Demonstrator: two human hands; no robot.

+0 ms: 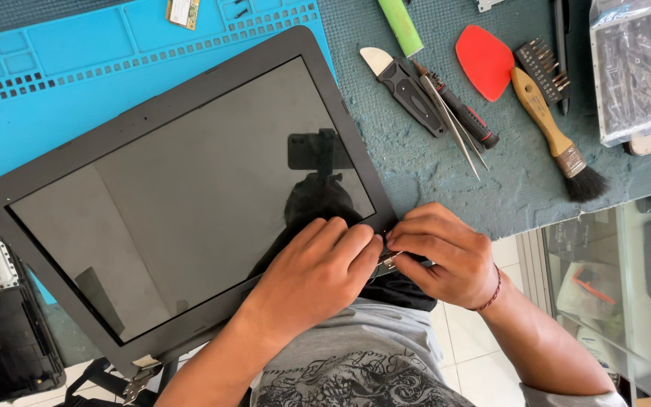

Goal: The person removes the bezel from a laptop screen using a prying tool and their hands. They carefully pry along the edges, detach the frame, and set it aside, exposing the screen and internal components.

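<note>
Head view: I am working both hands at the screen's point(190, 196) corner.
Left hand point(318, 271) is pressing flat on its bezel; right hand point(442, 252) is pinching the hinge point(387, 261) beside it.

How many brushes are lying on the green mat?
1: a wooden-handled brush with black bristles, lying right of the red pick at the mat's right side. Others may lie outside the picture.

Glossy laptop screen point(190, 196) in matt plastic bezel point(356, 143); rough textured mat point(431, 173); wooden-handled brush point(555, 132).
</note>
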